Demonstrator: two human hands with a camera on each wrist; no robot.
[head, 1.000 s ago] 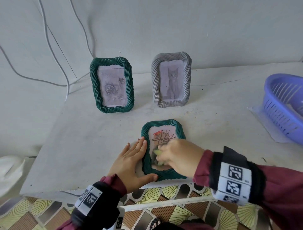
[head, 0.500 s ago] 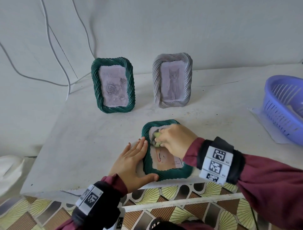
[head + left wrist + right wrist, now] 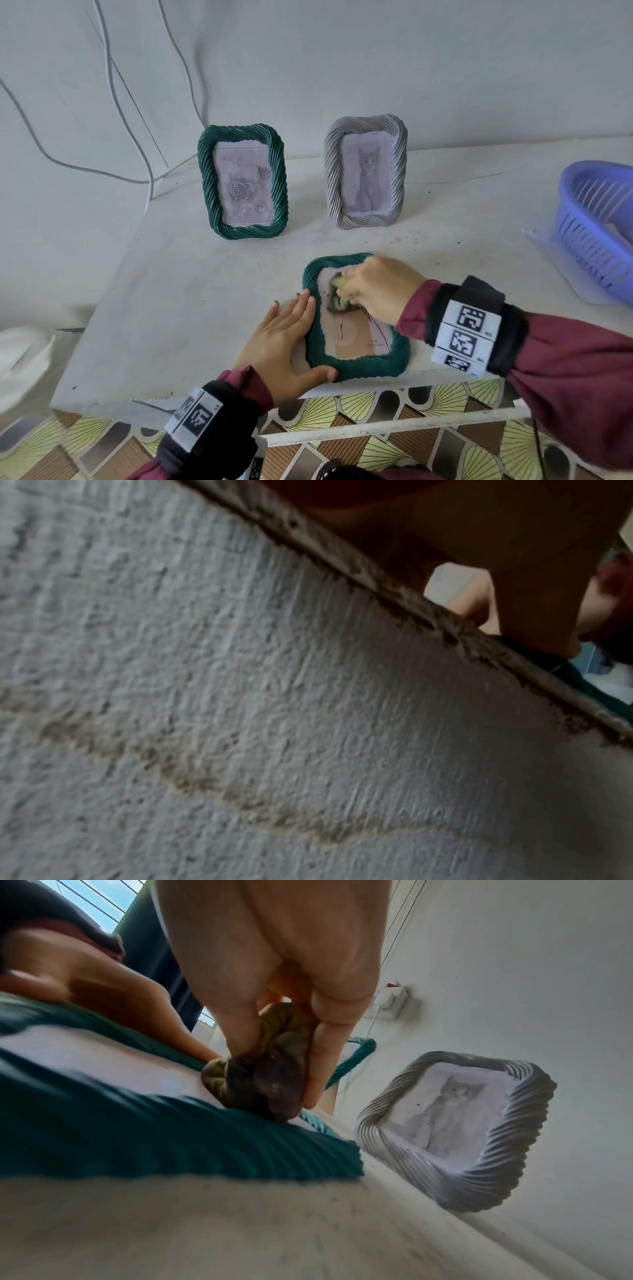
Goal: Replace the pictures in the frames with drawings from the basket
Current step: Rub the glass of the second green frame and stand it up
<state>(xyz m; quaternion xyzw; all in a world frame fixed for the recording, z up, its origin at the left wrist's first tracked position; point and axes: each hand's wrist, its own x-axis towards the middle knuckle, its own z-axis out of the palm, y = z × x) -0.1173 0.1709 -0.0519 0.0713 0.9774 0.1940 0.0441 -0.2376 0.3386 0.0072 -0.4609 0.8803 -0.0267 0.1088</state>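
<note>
A green twisted-rope frame lies flat near the table's front edge with a coloured drawing under its glass. My right hand grips a crumpled dirty yellow-green cloth and presses it on the upper part of the glass. My left hand lies flat with straight fingers against the frame's left side, thumb at its lower edge. Behind stand a green frame with a rose picture and a grey frame with a cat picture.
A purple plastic basket sits at the right edge on a sheet of paper. White cables hang on the wall at the back left. The patterned floor lies below the table's front edge. The left wrist view shows only the table's rough side.
My right hand has moved the cloth from the lower part of the glass up to its upper part. The left hand has stayed put against the frame.
</note>
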